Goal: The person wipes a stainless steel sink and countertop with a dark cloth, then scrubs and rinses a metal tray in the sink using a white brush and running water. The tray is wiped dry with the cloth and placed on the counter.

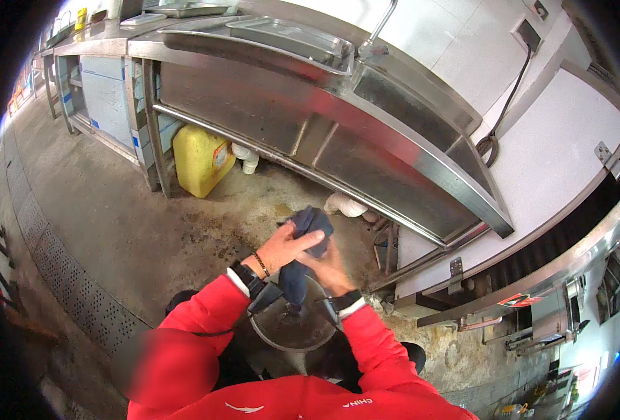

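Observation:
A dark blue-grey cloth is bunched between my two hands. My left hand grips it from the left, its thumb lying across the cloth. My right hand is closed around it from the lower right, its fingers partly hidden by the cloth and the other hand. One end of the cloth hangs down over a round metal bucket between my forearms. Something wet or dark shows inside the bucket, too unclear to name.
Ahead stands a stainless steel sink with metal trays on its left side. A yellow jug and white pipes are beneath it. A white-doored cabinet is at the right. A perforated drain cover runs along the left floor.

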The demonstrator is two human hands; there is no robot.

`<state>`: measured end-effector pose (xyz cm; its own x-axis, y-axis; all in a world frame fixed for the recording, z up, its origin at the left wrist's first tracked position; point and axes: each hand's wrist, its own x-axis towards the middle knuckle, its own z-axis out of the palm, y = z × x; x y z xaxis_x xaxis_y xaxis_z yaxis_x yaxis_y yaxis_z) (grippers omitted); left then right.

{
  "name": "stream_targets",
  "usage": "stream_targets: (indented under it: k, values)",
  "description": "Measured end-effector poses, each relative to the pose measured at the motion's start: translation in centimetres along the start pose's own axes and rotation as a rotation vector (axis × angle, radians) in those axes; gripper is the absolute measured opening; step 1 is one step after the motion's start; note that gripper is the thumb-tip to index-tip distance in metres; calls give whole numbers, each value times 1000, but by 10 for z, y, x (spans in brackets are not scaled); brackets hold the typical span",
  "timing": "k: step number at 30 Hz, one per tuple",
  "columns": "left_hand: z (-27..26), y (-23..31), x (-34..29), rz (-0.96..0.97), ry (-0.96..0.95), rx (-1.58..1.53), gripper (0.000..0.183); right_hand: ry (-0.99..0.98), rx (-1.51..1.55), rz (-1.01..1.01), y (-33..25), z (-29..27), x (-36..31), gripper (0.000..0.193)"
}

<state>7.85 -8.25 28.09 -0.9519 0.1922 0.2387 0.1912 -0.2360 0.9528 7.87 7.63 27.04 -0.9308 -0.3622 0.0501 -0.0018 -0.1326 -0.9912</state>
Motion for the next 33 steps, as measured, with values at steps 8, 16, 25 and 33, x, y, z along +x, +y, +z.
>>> stream_targets:
  k: [8, 16, 25, 33]
  values:
    - [-62, 12, 12, 287, 700, -88, 34, 343, -918, -1016, -71, 26, 106, 67]
    - [-53, 9, 10, 149, 564, 65, 29, 90, -1690, -1191, -120, -75, 156, 29]
    - [-36, -15, 11, 136, 428, 217, 25, 502, -1897, -906, -133, -262, 22, 17]
    - [-58, -22, -1, 117, 444, 234, 23, 1230, -1774, -330, -71, -312, -33, 30]
